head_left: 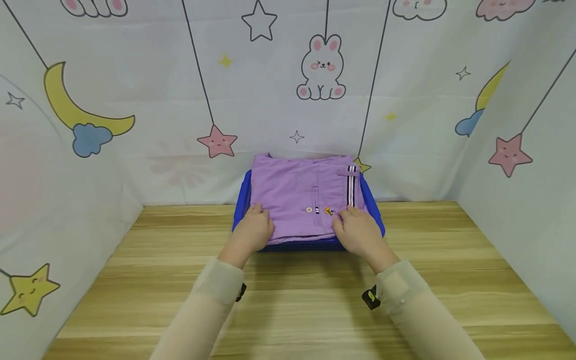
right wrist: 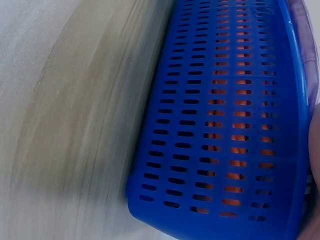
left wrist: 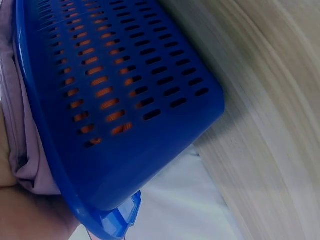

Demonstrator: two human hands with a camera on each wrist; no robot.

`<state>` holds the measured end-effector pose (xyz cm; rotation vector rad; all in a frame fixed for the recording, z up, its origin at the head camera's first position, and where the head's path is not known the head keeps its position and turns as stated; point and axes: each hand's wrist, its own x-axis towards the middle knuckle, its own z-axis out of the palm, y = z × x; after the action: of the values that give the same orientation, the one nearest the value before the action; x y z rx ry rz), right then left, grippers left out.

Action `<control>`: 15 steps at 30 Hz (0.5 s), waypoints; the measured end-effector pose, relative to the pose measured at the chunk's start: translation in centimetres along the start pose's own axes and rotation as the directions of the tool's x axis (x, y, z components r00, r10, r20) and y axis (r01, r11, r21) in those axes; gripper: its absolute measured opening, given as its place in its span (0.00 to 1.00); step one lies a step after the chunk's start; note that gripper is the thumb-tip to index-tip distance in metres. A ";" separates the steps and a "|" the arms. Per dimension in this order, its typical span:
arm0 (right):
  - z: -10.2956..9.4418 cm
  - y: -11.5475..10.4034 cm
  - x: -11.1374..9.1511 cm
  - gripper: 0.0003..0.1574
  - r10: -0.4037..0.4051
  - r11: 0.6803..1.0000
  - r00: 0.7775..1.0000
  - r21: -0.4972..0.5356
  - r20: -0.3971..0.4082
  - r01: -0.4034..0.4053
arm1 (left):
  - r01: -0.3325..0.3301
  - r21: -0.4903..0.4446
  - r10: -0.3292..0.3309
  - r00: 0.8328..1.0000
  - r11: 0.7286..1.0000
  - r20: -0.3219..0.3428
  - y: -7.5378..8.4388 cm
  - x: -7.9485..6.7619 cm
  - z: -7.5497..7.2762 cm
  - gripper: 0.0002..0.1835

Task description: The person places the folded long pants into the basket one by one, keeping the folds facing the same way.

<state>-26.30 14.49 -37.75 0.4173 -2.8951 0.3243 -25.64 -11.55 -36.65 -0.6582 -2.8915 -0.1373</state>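
A folded pair of light purple trousers (head_left: 288, 195) lies in a blue plastic basket (head_left: 315, 245), its top layer rising above the rim. A belt loop, striped trim, a small button and a little embroidered figure show on it. My left hand (head_left: 252, 230) grips the trousers at their front left corner, fingers bent over the fabric beside the basket's rim. At the front right corner my right hand (head_left: 357, 230) holds the cloth below the striped trim. Both wrist views show the basket's slotted front wall, with orange material (right wrist: 235, 150) behind the slots.
The basket stands on a wood-grain table (head_left: 306, 310) near its back edge, close to a white printed cloth backdrop (head_left: 270, 100). More printed cloth hangs along the left side (head_left: 54, 200) and right side (head_left: 522, 210).
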 end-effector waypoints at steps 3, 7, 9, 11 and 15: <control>0.1 0.1 -0.1 0.30 -0.013 1.000 1.000 0.000 -0.025 0.013 | -0.004 0.011 0.004 1.000 1.000 0.006 0.0 0.0 0.1 0.16; 0.5 0.2 -0.1 0.29 -0.014 1.000 0.999 0.004 -0.034 0.014 | -0.034 0.050 0.034 0.999 0.998 0.003 0.0 0.1 0.4 0.14; 0.6 0.2 0.0 0.29 -0.006 1.000 1.000 0.009 -0.030 0.006 | -0.047 0.068 0.047 0.999 0.997 0.005 0.0 0.0 0.4 0.13; 0.8 0.2 0.0 0.29 0.003 1.000 1.000 0.013 -0.030 -0.002 | -0.051 0.071 0.051 0.999 0.996 0.004 0.0 0.0 0.4 0.13; 0.9 0.2 0.0 0.29 0.015 1.000 0.999 0.020 -0.032 -0.014 | -0.013 0.012 0.013 1.000 1.000 -0.006 0.1 0.0 0.5 0.14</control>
<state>-26.52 14.50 -38.67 0.3913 -2.8669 0.3595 -25.65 -11.43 -37.18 -0.6727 -2.8794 -0.1196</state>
